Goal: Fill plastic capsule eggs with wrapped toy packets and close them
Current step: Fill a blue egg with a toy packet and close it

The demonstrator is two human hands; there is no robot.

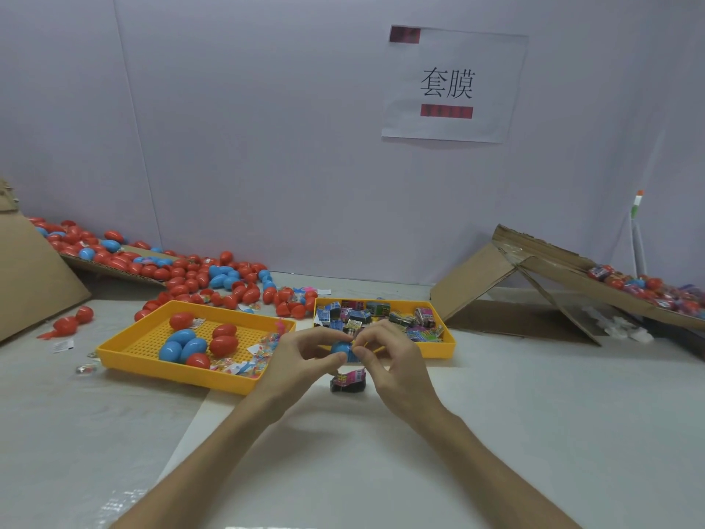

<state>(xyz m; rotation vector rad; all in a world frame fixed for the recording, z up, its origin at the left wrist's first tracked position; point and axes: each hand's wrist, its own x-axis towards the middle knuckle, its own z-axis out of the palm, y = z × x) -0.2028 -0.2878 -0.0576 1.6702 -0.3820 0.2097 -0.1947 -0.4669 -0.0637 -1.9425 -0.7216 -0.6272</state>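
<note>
Both hands meet above the table in front of the two yellow trays. My left hand (301, 360) grips a blue capsule egg (340, 348) from the left. My right hand (385, 357) pinches a blue wrapped toy packet (354, 357) against the egg's right side. A pink and black wrapped packet (349, 380) lies on the table just below the hands. The left yellow tray (126, 351) holds several red and blue eggs and some clear packets. The right yellow tray (448, 339) holds several wrapped toy packets.
A big heap of red and blue eggs (183, 273) spreads over the back left, partly on cardboard (34, 276). Two red eggs (72, 322) lie loose at the left. At the right a tilted cardboard chute (534, 276) carries filmed eggs (648, 288). A paper sign (450, 85) hangs on the wall.
</note>
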